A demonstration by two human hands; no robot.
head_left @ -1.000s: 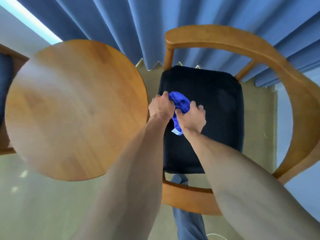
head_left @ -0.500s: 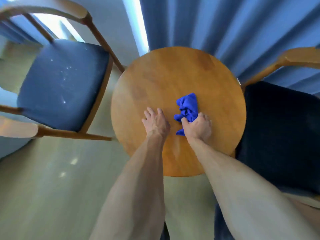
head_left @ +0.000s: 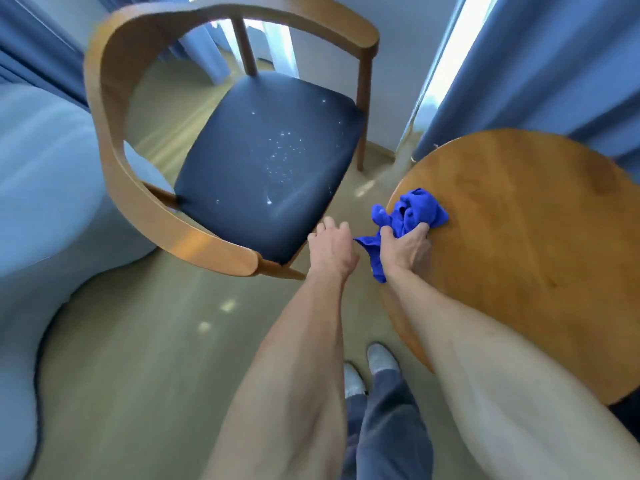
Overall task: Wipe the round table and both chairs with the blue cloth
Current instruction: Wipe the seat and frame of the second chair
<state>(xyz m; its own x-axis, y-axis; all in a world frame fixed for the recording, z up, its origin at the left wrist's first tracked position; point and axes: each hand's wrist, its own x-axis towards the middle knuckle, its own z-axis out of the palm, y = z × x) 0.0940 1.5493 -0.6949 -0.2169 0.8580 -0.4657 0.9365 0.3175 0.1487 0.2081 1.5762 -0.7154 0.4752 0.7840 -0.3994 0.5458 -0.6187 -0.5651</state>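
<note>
My right hand (head_left: 405,247) grips the crumpled blue cloth (head_left: 412,213) at the left edge of the round wooden table (head_left: 519,244); part of the cloth hangs off the rim. Just left of it, my left hand (head_left: 330,245) hovers over the floor with loosely curled fingers, holding nothing, close to the front corner of a wooden armchair (head_left: 114,109). The chair's dark blue seat (head_left: 263,168) has white specks scattered on it. The second chair is out of view.
Blue curtains (head_left: 540,64) hang behind the table. A pale blue upholstered piece (head_left: 41,188) fills the left side. The beige floor (head_left: 138,358) lies between chair and table. My feet (head_left: 367,368) stand below.
The view swung left from the right-hand chair, across the table, to the left chair. The cloth went from that chair's seat to the table's middle, then to its left edge. My left hand left the tabletop.
</note>
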